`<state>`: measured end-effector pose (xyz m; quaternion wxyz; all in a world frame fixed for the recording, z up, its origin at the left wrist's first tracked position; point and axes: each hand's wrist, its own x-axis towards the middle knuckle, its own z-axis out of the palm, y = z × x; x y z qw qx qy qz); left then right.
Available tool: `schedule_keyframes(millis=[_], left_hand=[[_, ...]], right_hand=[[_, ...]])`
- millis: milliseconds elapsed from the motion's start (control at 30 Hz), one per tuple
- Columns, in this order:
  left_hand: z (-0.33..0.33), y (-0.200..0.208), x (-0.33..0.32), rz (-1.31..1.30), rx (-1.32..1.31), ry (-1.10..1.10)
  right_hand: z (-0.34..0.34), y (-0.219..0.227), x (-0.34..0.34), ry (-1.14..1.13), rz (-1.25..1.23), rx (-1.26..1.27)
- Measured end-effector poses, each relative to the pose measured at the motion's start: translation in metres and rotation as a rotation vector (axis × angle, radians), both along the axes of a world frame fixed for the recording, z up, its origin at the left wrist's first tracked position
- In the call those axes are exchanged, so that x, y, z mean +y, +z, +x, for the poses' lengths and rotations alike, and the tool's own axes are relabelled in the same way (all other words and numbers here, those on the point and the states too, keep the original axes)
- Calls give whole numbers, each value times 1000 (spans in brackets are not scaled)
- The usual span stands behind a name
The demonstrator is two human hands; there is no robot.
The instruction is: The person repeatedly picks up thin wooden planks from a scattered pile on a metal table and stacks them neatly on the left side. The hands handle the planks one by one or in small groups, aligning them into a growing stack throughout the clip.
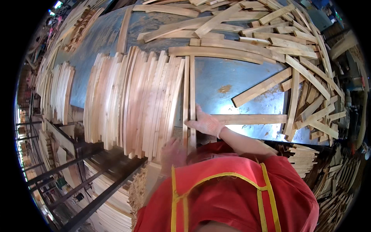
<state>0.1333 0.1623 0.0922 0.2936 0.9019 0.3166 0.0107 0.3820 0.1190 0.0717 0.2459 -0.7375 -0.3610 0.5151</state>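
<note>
My right hand (208, 124), in a pale glove, holds a narrow wooden strip (192, 89) near its lower part, with the thumb laid across it. A second thin strip (186, 92) stands alongside, just to the left. Motion smears my left hand (172, 154), which is low by the near ends of the stacked strips; its fingers cannot be made out. Left of both hands, a long row of wooden strips (150, 100) is lined up side by side on the blue-grey metal table (216, 77). One lone strip (255, 119) lies crosswise to the right of my right hand.
Loose wooden pieces (290, 46) are heaped along the table's far and right sides. A smaller row of strips (60, 92) lies at the left. Dark metal bars (92, 193) run below the table's left front, above more stacked wood (110, 212). Further stacked wood (303, 158) is at the right front.
</note>
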Motion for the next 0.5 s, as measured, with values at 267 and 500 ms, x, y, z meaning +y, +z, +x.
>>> schedule_keyframes(millis=[267,500], left_hand=[[48,-35,31,460,190,50],[61,-35,31,548,165,0]], right_hand=[[19,16,-45,300,134,-498],[123,5,-159,170,-139,-811]])
